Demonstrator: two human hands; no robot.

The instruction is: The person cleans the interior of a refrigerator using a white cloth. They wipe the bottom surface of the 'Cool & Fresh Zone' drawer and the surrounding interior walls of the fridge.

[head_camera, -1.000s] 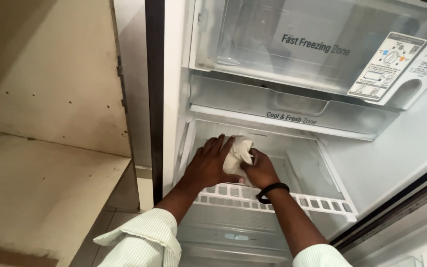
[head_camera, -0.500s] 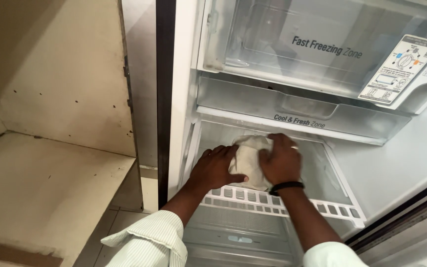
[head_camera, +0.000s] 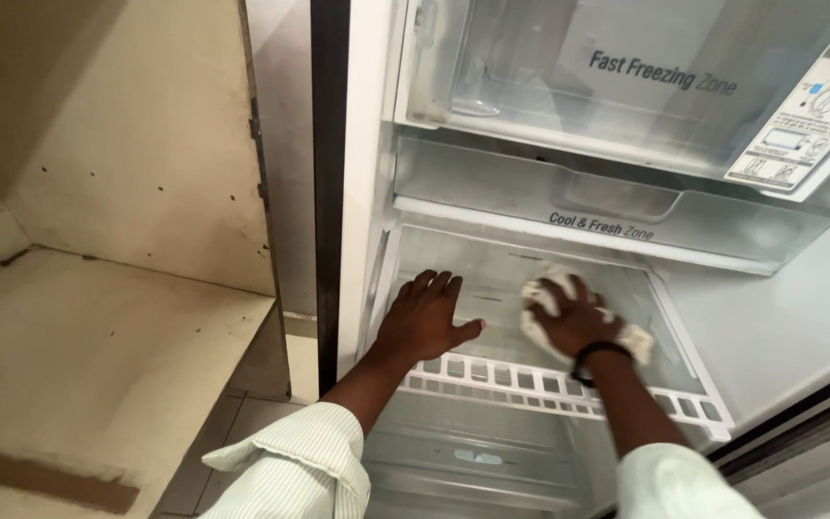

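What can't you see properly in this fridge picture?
- Cloth: mostly hidden under the right hand, head view.
- Glass shelf beneath both hands: covered by them; left hand lies flat.
- Control panel: cut off by the right edge.
- Lower drawer: cut off by the bottom edge and sleeves.

white cloth (head_camera: 542, 293), bunched, on fridge shelf (head_camera: 492, 279)

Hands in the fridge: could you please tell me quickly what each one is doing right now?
Left hand: open, flat on the glass shelf.
Right hand: pressed on a white cloth.

Left hand (head_camera: 425, 317) flat, fingers spread, right hand (head_camera: 573, 320) seemingly curled, both arms outstretched
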